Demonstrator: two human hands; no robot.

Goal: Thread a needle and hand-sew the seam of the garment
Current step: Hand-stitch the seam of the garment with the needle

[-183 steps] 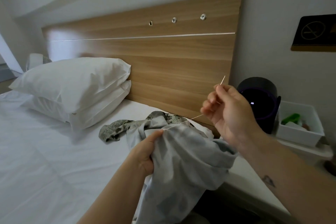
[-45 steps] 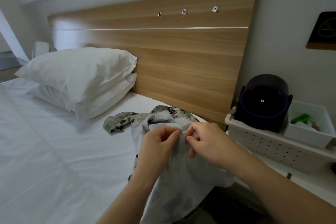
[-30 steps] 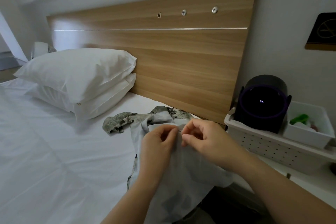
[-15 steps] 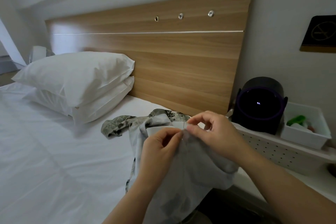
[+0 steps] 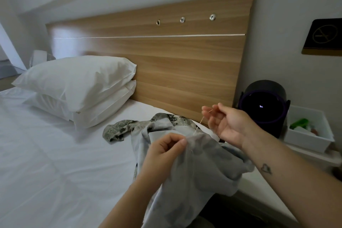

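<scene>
1. Key relation: the thread (image 5: 198, 126) runs taut on a diagonal. Its low end is at the fabric, just beside the left thumb. Its high end is up and to the right, at the right hand's fingertips (image 5: 205, 112). That diagonal is its long axis.
2. Right hand (image 5: 229, 124): palm turned partly up, raised above the fabric and apart from it. Thumb and forefinger pinch the thread's upper end; the other fingers are loosely extended. A fine pale sliver shows at the pinch, probably the needle, but it is too small to tell from the thread.
3. Left hand (image 5: 164, 152): fingers curled, thumb pressed against forefinger, pinching a raised fold of the garment (image 5: 203, 164) right where the thread comes out. It is the hand nearer the seam.
4. Judgement: a stitch is being drawn through. The next pull should follow the thread's own line, away from the left pinch. A pull off that line could pucker the fold.
5. Garment location: draped over the bed (image 5: 55, 153) edge, bunched under both hands, and hanging down toward the viewer.
6. Materials: the garment is thin, limp, pale grey-blue cloth with soft creases. Its far part (image 5: 125, 128) shows a mottled grey-green print and lies flat on the sheet. The thread is pale, fine and single-line. The fabric will likely give and slide unless pinched firmly.
7. Surroundings: two smooth white stacked pillows (image 5: 79, 83), a wood-grain headboard (image 5: 166, 57), a dark cylindrical device (image 5: 264, 105), and a white plastic bin (image 5: 307, 140) at right.
</scene>
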